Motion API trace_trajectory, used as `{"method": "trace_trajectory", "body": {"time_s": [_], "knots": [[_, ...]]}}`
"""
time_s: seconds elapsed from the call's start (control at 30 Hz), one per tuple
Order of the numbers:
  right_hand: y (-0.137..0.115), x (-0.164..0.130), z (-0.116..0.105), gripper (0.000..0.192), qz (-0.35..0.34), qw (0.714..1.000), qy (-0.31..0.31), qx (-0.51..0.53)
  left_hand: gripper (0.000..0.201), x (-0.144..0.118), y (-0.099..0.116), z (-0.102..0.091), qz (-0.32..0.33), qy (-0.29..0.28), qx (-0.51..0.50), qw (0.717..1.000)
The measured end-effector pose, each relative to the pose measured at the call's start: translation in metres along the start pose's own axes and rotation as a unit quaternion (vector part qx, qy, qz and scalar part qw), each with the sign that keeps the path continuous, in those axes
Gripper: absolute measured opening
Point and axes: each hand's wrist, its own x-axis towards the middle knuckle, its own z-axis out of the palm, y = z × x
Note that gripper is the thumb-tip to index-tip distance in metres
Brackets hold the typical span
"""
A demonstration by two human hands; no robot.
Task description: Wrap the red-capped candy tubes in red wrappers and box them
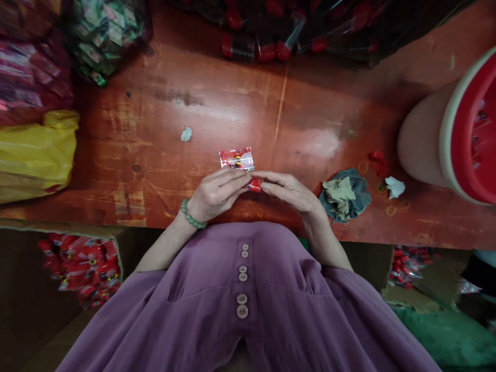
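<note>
1. The small red piece (pixel 254 185) was at the centre of the frame, between the fingertips of the two hands, just above the near edge of the tabletop (pixel 147 129).
2. The left hand (pixel 219 194), a bracelet (pixel 189 219) of green beads at its wrist, reached in from the left of centre. Its fingers lay close together, bent over the left end of the piece; whether its grip was closed on it, I could not tell.
3. The right hand (pixel 289 190) came in from the right of centre, one fingertip at the piece's right end and another finger stretched above it. The gap in that grip was narrow, and I could not tell how firmly it had hold.
4. A printed red packet (pixel 237 158) lay flat just above the left fingers.
5. Right of centre lay a crumpled cloth (pixel 344 196), with a white scrap (pixel 395 187) and a red strip (pixel 380 163) near it.
6. A bucket (pixel 426 134) with a red lid stood at the right edge.
7. Red-capped containers (pixel 266 50) were heaped along the top; a yellow bag (pixel 36 160) sat at the left edge.
</note>
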Motion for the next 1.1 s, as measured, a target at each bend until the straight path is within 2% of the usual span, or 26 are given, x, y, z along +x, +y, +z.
{"method": "trace_trajectory", "body": {"time_s": [0.17,0.3,0.53,0.63,0.7,0.73,0.8,0.87,0.93,1.0,1.03,1.1], "knots": [[-0.006,0.001,0.002,0.038,-0.007,1.000,-0.012,-0.025,0.023,0.002,-0.002,0.001,0.041,-0.009,0.042,0.998],[-0.010,0.000,0.005,0.036,-0.006,0.999,-0.003,-0.043,0.014,0.006,-0.001,-0.002,0.055,-0.039,0.081,0.994],[-0.008,0.001,0.005,0.036,-0.027,0.995,-0.011,-0.100,0.014,0.011,-0.003,0.000,0.083,-0.055,0.069,0.993],[-0.008,0.003,0.009,0.037,-0.054,0.989,0.014,-0.136,0.018,0.011,-0.006,-0.005,0.022,-0.070,0.013,0.997],[-0.008,0.004,0.014,0.038,-0.071,0.986,0.054,-0.141,0.027,0.011,-0.005,-0.012,-0.080,-0.042,-0.037,0.995],[-0.008,0.005,0.017,0.039,-0.081,0.983,0.079,-0.142,0.036,0.012,-0.002,-0.016,-0.143,-0.007,-0.065,0.988],[-0.007,0.008,0.022,0.042,-0.113,0.974,0.125,-0.151,0.058,0.012,0.007,-0.022,-0.266,0.092,-0.135,0.950],[-0.005,0.012,0.027,0.045,-0.159,0.961,0.151,-0.171,0.066,0.011,0.019,-0.023,-0.365,0.161,-0.259,0.880],[-0.004,0.018,0.032,0.047,-0.209,0.945,0.160,-0.192,0.057,0.011,0.030,-0.020,-0.441,0.164,-0.409,0.782],[-0.003,0.023,0.037,0.048,-0.243,0.934,0.158,-0.208,0.043,0.012,0.037,-0.014,-0.488,0.157,-0.508,0.692],[-0.003,0.026,0.040,0.048,-0.252,0.931,0.155,-0.214,0.037,0.013,0.039,-0.011,-0.503,0.167,-0.528,0.664],[-0.004,0.029,0.044,0.050,-0.256,0.931,0.144,-0.219,0.030,0.016,0.039,-0.007,-0.522,0.208,-0.528,0.637]]}}
